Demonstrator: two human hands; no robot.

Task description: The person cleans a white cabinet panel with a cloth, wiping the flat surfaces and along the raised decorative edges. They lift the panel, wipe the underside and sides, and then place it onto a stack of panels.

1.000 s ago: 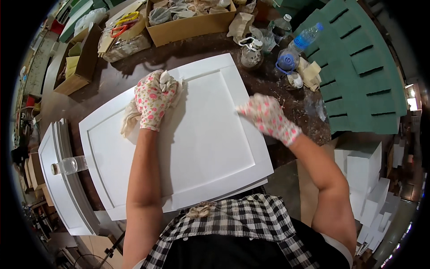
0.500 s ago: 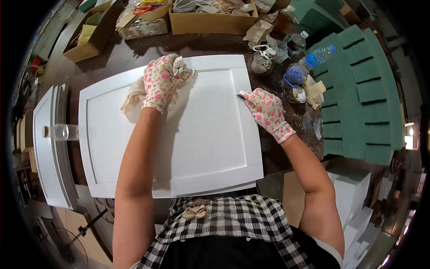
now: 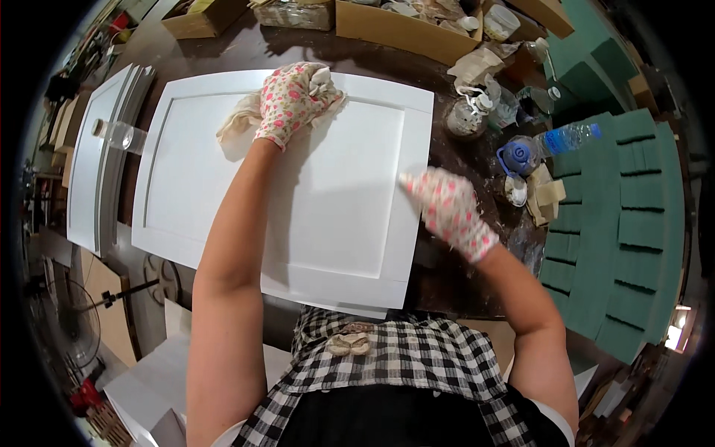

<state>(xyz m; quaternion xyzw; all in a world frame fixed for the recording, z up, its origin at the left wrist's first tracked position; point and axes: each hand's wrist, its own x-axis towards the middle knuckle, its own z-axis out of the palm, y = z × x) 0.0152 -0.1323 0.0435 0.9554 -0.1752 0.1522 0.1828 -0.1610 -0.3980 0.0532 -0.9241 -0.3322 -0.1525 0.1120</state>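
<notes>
A white framed cabinet door panel [image 3: 335, 201] lies flat on the dark table in front of me. My left hand [image 3: 285, 106], in a floral glove, is closed on a crumpled beige cloth [image 3: 240, 125] and presses it against the panel's far side. My right hand [image 3: 450, 208], gloved alike and blurred by motion, is closed at the panel's right frame strip, its fingertips near the inner edge. The small dark blade-like tool seen in it half a second ago is hidden now.
More white panels [image 3: 93, 164] stand at the left, beside a clear bottle [image 3: 123, 137]. Cardboard boxes [image 3: 406, 31] line the back. A grimy jar [image 3: 468, 115] and a blue-labelled water bottle [image 3: 570, 138] are at the right, before slotted green sheets [image 3: 596, 223].
The panel has turned clockwise, and the surroundings have shifted in view. My right hand has moved nearer to me along the panel's right strip. My left hand still grips the cloth.
</notes>
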